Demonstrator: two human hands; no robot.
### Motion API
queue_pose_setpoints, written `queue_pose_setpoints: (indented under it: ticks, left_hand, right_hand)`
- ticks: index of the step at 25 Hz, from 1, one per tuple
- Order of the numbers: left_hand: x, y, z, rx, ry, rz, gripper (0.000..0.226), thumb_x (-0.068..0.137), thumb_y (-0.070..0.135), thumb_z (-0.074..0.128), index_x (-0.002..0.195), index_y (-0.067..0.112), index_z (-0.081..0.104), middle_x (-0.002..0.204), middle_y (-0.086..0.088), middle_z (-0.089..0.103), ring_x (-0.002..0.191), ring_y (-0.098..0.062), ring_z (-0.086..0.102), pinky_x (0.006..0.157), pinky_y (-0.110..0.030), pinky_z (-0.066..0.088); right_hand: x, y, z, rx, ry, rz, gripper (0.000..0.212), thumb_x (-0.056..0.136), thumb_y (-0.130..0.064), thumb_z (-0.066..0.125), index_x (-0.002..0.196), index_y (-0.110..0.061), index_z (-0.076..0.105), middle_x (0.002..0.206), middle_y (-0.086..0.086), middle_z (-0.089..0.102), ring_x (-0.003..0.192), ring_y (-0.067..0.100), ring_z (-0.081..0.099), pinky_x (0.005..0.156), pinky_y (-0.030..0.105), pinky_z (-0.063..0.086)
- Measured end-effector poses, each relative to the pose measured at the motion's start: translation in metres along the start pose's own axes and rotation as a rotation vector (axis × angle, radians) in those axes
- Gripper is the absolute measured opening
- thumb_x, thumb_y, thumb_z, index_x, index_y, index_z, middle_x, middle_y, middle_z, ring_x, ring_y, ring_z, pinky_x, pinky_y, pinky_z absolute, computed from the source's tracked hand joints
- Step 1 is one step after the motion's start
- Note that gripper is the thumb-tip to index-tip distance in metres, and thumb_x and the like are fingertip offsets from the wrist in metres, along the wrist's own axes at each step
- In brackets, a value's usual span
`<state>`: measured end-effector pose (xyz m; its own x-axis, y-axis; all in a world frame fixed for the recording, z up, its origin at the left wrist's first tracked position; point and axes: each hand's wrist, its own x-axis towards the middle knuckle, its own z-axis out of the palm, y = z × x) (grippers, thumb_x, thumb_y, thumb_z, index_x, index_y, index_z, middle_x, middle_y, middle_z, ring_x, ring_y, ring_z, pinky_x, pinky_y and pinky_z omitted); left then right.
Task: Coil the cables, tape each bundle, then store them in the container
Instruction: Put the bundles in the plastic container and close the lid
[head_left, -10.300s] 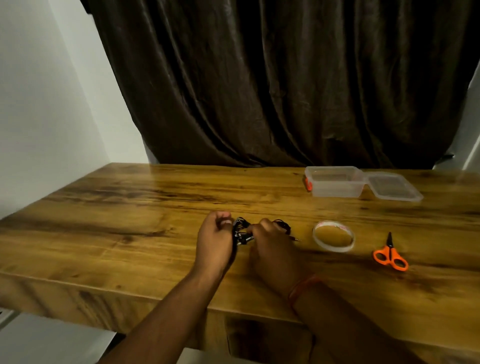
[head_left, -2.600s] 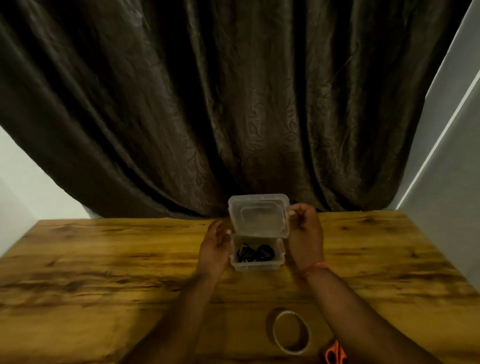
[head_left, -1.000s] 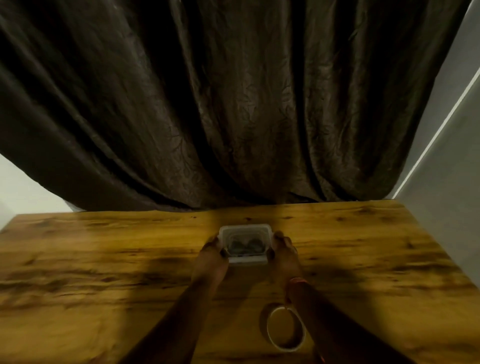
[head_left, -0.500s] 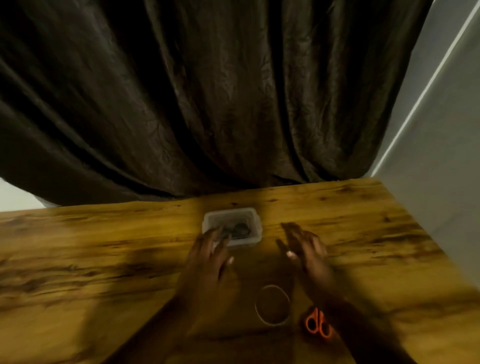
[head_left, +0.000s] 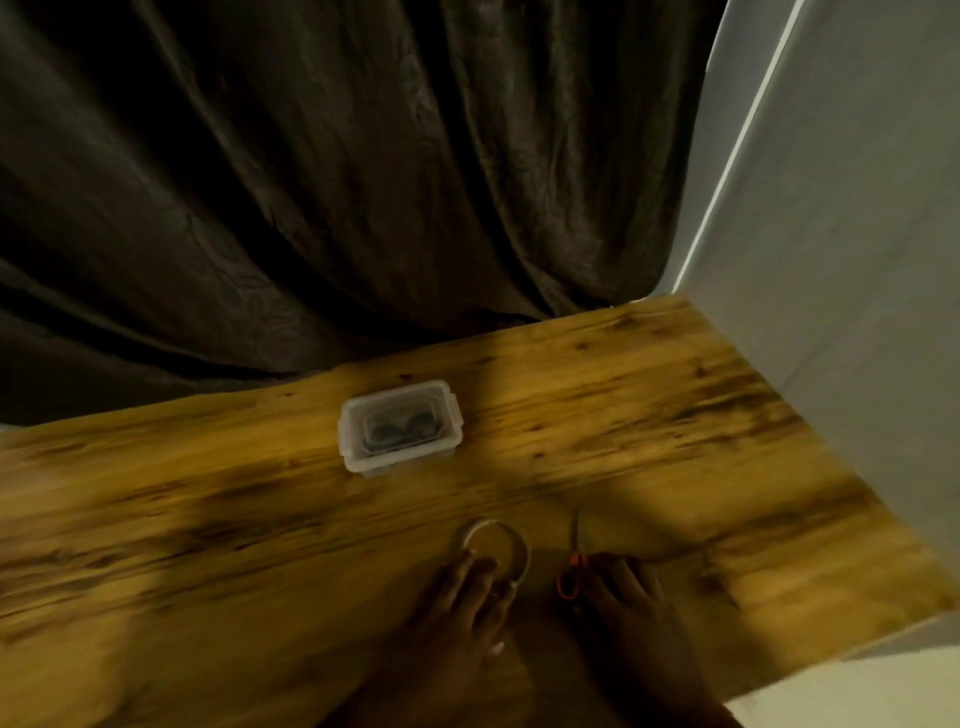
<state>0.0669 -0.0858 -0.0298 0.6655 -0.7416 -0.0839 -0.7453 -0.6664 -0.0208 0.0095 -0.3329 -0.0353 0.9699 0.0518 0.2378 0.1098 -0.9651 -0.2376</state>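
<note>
Sitting on the wooden table, the small clear plastic container is wearing its lid shut. Dark cable bundles are showing through the cloudy lid, but they are too blurry to count. The container is resting well apart from both hands, nearer the dark curtain.

The left hand is lying on the near side of the clear tape roll, with its fingers close together and touching the ring. I cannot tell if it is gripping the tape or only resting on it.

The right hand is covering part of the orange scissors. One orange handle loop and the thin blades are poking out. The hand is dark and smeared, so I cannot tell if its fingers are closing on the handles. Both arms are being cut off by the bottom edge.
</note>
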Motion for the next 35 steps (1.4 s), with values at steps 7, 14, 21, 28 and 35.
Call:
queue_pose_setpoints:
  ticks: [7,14,21,28,35]
  left_hand:
    - [0.060,0.005,-0.022,-0.130,-0.090,-0.106,0.063,0.096,0.052,0.034,0.151,0.021,0.030,0.162,0.004,0.010,0.149,-0.036,-0.009,0.117,-0.054,0.022]
    - [0.133,-0.018,-0.033,-0.185,-0.108,-0.181,0.067,0.101,0.045,0.037,0.156,0.016,0.012,0.165,-0.008,-0.003,0.150,-0.039,-0.005,0.121,-0.047,0.004]
    - [0.174,-0.031,-0.025,-0.469,-0.125,-0.395,0.066,0.096,0.042,0.053,0.153,0.028,0.022,0.159,-0.009,0.026,0.143,-0.029,0.029,0.117,-0.045,0.026]
    - [0.182,-0.045,-0.019,-0.333,-0.174,-0.372,0.067,0.101,0.039,0.044,0.156,0.026,0.009,0.165,-0.005,0.004,0.150,-0.030,0.011,0.119,-0.043,0.018]
    - [0.162,-0.030,-0.044,-0.270,-0.103,-0.333,0.069,0.100,0.045,0.042,0.156,0.026,0.006,0.165,-0.004,-0.005,0.150,-0.032,0.010,0.113,-0.046,0.033]
  right_hand:
    - [0.068,0.022,-0.001,0.117,-0.058,0.029,0.049,0.071,-0.043,0.081,0.115,-0.029,0.064,0.123,-0.003,0.058,0.111,0.024,0.054,0.087,0.032,0.049]
    - [0.162,0.052,0.010,0.238,-0.076,0.159,0.058,0.078,-0.045,0.037,0.117,-0.016,0.068,0.115,0.010,0.064,0.102,0.035,0.057,0.088,0.029,0.038]
    - [0.196,0.065,0.010,0.180,-0.169,0.165,0.050,0.075,-0.033,0.047,0.121,-0.022,0.064,0.124,0.005,0.060,0.112,0.034,0.050,0.093,0.028,0.030]
    - [0.211,0.074,0.020,0.139,-0.218,0.142,0.053,0.079,-0.013,0.057,0.130,-0.028,0.058,0.141,0.008,0.049,0.125,0.033,0.044,0.103,0.032,0.035]
    - [0.185,0.065,0.017,0.270,-0.056,0.153,0.049,0.081,-0.007,0.059,0.126,-0.025,0.061,0.130,0.007,0.051,0.117,0.028,0.049,0.101,0.032,0.041]
